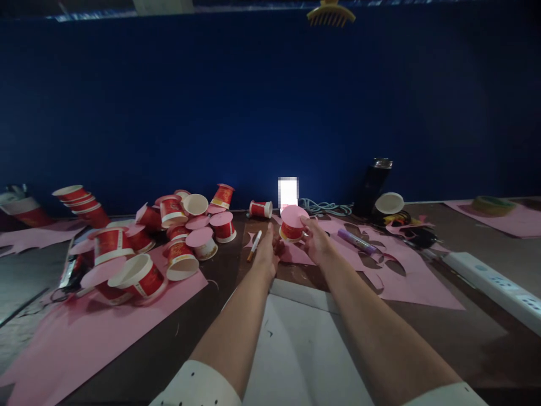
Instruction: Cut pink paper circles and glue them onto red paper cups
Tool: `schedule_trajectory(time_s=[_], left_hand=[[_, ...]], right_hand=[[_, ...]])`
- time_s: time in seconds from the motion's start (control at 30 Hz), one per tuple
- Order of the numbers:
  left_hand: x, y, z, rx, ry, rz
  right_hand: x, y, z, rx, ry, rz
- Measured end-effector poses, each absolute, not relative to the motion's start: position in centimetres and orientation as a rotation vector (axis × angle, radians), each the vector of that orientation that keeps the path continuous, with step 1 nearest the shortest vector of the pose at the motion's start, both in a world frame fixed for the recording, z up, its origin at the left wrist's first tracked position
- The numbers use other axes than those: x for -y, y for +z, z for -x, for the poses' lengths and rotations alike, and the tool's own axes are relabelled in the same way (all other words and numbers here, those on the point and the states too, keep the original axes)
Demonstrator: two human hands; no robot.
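My right hand [319, 242] grips a small red paper cup [291, 233] at its right side. A round pink paper disc [293, 216] covers the cup's upturned end, and my thumb lies at the disc's edge. Just left of the cup is my left hand [269, 251], its fingers loosely bent and apart, with nothing visible in them. Whether its fingertips touch the cup is hard to see. A white pen with an orange-brown end [254, 246] lies beside my left hand. Behind the held cup glows a bright, blurred-out screen [288, 190].
To the left, several red cups, many with pink discs, crowd a pink sheet [105, 332]; a stacked row of cups [80, 206] leans behind. Rightward lie cut pink paper [422, 282], a purple tube [359, 243], a black bottle [372, 189] and a white power strip [494, 282].
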State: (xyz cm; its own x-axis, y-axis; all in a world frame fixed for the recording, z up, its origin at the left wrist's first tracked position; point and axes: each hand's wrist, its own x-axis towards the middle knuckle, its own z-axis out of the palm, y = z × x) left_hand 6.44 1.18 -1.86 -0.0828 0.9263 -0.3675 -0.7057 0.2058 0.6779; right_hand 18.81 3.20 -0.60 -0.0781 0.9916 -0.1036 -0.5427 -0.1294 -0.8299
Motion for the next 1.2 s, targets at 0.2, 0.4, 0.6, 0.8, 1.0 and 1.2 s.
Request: schedule_trajectory(time_s=[0.2,0.4,0.6,0.8,1.0,1.2], left_hand=[[-0.4,-0.6,-5.7,-0.784,1.427,-0.43],[-0.6,-0.7,-5.4,-0.739,1.396,-0.458],[-1.1,-1.7,-5.2,-0.73,1.387,-0.528],[-1.2,-1.8,-5.2,-0.717,1.395,-0.518],[-1.1,-1.5,-5.3,-0.737,1.395,-0.504],[-0.9,-1.1,-5.3,-0.797,1.398,-0.433]], right_hand=[[-3.1,-0.8,-18.5,1.029,1.426,0.891],[-2.9,-1.0,-17.9,1.043,1.407,0.918],[-2.8,-0.9,-17.9,1.048,1.445,0.909],[-2.8,-0.9,-18.0,1.039,1.485,0.857],[-2.9,-0.9,-18.2,0.947,1.552,0.803],[-3.3,-1.2,-18.3,0.778,1.576,0.783]])
